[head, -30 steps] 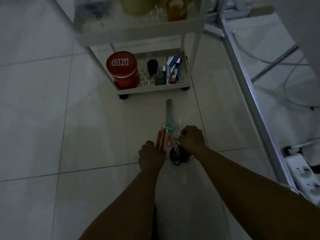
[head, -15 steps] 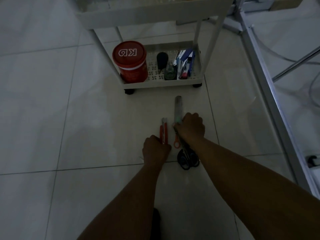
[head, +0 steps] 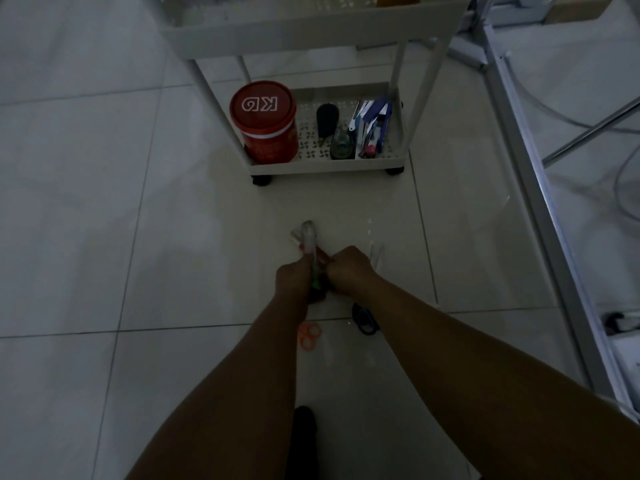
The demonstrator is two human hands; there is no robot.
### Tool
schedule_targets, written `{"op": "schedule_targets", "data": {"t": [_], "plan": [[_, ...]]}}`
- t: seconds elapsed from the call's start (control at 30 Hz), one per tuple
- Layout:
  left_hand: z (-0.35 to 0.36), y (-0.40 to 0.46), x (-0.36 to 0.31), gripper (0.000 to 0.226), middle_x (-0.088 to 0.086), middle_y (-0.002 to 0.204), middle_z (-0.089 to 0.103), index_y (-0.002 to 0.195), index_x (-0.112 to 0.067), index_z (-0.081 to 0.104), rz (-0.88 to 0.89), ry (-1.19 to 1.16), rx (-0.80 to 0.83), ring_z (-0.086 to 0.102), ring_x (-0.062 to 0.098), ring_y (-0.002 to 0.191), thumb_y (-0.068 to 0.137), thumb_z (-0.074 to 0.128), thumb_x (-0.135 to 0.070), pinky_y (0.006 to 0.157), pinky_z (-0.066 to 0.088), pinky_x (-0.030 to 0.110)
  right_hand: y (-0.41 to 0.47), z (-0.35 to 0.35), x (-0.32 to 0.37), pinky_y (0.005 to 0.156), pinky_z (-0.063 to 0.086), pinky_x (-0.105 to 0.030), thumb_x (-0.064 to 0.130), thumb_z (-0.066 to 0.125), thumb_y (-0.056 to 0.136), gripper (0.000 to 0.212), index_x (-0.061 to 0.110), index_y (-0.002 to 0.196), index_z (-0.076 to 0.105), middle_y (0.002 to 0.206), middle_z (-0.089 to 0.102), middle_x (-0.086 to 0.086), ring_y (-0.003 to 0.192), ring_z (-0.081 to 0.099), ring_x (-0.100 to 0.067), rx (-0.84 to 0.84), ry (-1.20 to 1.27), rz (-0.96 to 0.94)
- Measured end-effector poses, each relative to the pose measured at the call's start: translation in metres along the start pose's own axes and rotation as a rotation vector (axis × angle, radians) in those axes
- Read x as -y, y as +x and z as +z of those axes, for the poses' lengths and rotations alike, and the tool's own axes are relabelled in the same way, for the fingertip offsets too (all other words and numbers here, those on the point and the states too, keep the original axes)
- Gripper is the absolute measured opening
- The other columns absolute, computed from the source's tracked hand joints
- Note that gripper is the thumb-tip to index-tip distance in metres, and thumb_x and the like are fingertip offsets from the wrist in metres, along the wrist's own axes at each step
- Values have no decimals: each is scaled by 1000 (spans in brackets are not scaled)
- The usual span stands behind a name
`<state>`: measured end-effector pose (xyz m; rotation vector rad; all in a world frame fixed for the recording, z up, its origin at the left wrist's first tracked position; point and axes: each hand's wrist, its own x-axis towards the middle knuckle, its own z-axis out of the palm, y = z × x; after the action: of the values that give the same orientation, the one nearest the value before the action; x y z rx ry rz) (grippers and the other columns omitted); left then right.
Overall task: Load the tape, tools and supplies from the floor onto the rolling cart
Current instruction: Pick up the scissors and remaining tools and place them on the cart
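On the tiled floor (head: 104,237) just short of the rolling cart (head: 325,166), both hands meet over a small gathered bundle of tools. The left hand (head: 294,282) is curled closed around the bundle (head: 309,242) — a pale ruler-like strip and something red stick out past the knuckles, pointing toward the cart. The right hand (head: 349,271) is also closed and pressed against the same bundle from the other side, though exactly what its fingers pinch is hidden. Orange scissor handles (head: 309,336) and dark scissor handles (head: 364,318) show between the forearms; whether they are part of the grip or lie on the floor I cannot tell. The cart's bottom shelf already carries a red canister (head: 265,123), a dark bottle (head: 327,119) and a blue-and-white pack (head: 372,128). The risk, as I judge it, lies in the mixed handful — thin, slick pieces of unequal length could slide out during the lift, and any loose scissors could be left behind or drop point-first. Dim light makes a missed item likelier.
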<state>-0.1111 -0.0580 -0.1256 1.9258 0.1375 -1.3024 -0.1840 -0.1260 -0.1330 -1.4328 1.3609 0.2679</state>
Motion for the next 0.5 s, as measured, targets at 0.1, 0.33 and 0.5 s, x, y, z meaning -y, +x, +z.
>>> {"op": "schedule_targets", "data": {"t": [0.1,0.33,0.5], "plan": [[1,-2,2,25,11,75,62,80,-2,64,14,138,-83,61,26,67,80,74,-25,82,59,44,-7,9,-8,77,52,-34,16,56,85,21,-3,94,61,106,64,-22,99,63,-34,12,-111,-73],[3,10,11,56,20,82,72,84,0,71,77,245,-262,71,35,74,51,73,-45,71,61,49,-16,10,-37,89,46,-40,19,63,87,38,1,120,55,126,48,-18,115,48,-36,-317,-511,-327],[7,3,11,56,15,84,72,91,-3,69,77,356,-239,71,28,72,52,78,-41,68,62,39,-16,13,-38,87,44,-38,17,49,93,31,6,119,62,123,54,-18,114,49,-34,-219,-596,-359]]}}
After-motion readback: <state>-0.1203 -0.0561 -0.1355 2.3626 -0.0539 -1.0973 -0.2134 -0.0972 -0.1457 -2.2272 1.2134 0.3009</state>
